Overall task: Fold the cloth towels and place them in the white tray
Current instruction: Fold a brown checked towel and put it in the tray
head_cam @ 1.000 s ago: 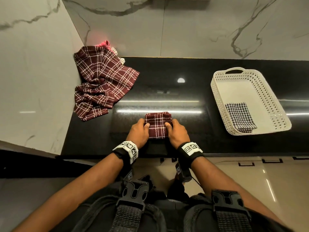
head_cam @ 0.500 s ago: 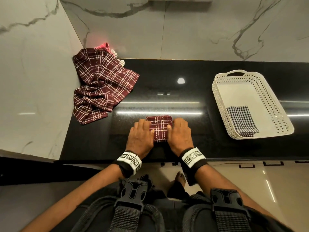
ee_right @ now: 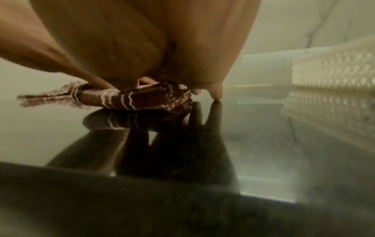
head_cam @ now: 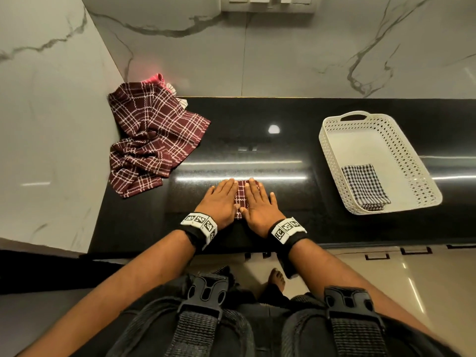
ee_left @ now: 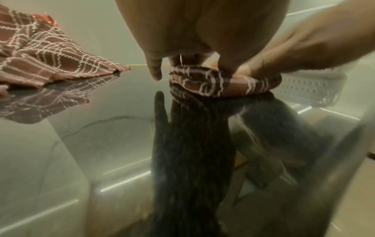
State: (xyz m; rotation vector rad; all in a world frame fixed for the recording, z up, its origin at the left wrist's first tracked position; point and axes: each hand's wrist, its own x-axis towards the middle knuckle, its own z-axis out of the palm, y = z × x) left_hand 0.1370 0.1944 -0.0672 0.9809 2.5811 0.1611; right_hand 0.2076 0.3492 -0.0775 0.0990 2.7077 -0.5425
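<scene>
- Lower centre of the head view: left hand (head_cam: 221,202) and right hand (head_cam: 258,204) flat side by side, fingers straight, pressing down on the folded maroon towel (head_cam: 241,196); nothing gripped by either.
- From the wrist views: a thick, soft bundle of several layers, rounded at the folded edges, squashed under the palms on the glossy black counter (head_cam: 296,207).
- Judged light, limp and springy, likely to loosen once released; best taken by pinching the whole stack at opposite folded edges, thumb over and fingers under.
- Right of the frame: white tray (head_cam: 332,161) well apart from the hands, one folded black-checked towel (head_cam: 365,186) lying at its near end.
- Upper left: crumpled maroon plaid towel (head_cam: 152,143) heaped against the wall, a pink cloth (head_cam: 154,79) peeking out behind.
</scene>
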